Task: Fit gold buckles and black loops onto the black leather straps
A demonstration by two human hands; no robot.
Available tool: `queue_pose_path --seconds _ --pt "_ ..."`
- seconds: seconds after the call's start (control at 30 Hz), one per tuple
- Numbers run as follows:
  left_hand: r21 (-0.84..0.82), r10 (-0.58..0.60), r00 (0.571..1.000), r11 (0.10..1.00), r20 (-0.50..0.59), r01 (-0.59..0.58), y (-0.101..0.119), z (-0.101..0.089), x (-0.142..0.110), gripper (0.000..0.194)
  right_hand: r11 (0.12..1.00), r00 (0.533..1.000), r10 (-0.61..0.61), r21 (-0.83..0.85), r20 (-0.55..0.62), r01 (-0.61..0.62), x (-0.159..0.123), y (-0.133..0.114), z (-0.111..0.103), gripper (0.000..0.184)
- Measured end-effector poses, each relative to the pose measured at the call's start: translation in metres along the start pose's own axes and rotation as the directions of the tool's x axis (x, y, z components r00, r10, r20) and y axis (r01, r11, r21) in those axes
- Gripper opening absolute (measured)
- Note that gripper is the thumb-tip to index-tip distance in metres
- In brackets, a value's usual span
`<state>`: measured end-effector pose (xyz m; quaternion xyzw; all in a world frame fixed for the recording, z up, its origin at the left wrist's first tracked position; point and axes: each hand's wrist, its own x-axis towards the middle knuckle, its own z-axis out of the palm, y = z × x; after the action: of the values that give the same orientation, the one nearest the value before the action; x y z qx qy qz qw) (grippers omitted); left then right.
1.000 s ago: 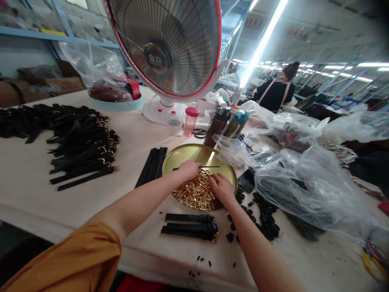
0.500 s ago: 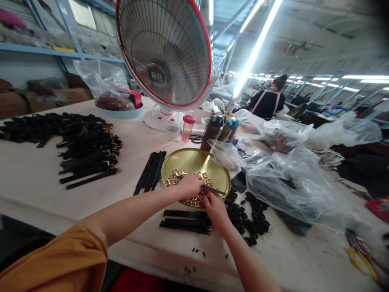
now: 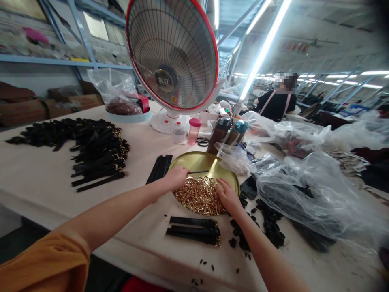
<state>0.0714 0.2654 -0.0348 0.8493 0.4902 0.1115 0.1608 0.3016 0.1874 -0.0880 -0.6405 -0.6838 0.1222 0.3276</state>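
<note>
A round gold tray (image 3: 197, 161) on the table holds a heap of small gold buckles (image 3: 197, 197). My left hand (image 3: 176, 177) is closed at the tray's left side, gripping a thin dark rod (image 3: 199, 172) that lies across the tray. My right hand (image 3: 227, 195) rests on the right side of the buckle heap with its fingers curled down into the buckles. Just in front of the tray lie a few black straps with gold buckles (image 3: 194, 230).
A large pile of finished black straps (image 3: 97, 152) lies at the left, plain black strips (image 3: 159, 168) beside the tray. Small black loops (image 3: 267, 227) scatter at the right near clear plastic bags (image 3: 306, 190). A fan heater (image 3: 173, 56), bottles (image 3: 220, 129) and another person (image 3: 275, 101) are behind.
My left hand drew back to the tray's left edge with the rod. My right hand moved from the straps in front up onto the buckle heap. The view tilted slightly.
</note>
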Motion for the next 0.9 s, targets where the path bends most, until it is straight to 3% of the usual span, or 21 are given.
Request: queue_pose_path --seconds 0.13,0.27,0.67,0.9 --pt "0.110 -0.135 0.990 0.985 0.045 0.130 -0.017 0.011 0.021 0.028 1.000 0.998 0.020 -0.018 0.055 -0.019 0.033 0.008 0.019 0.044" --pt "0.128 -0.168 0.983 0.979 0.068 0.159 -0.008 0.027 0.024 0.034 0.999 0.991 -0.016 -0.038 0.132 0.021 0.039 -0.005 0.034 0.039" --pt "0.082 0.033 0.998 0.996 0.051 -0.037 0.032 0.034 -0.003 0.029 0.980 0.992 -0.060 -0.182 0.113 0.080 0.009 -0.048 0.025 0.025" --pt "0.049 0.128 0.991 0.990 0.026 -0.130 0.060 0.030 -0.023 0.026 0.979 0.985 -0.140 -0.137 0.099 0.153 -0.026 -0.059 0.010 0.023"
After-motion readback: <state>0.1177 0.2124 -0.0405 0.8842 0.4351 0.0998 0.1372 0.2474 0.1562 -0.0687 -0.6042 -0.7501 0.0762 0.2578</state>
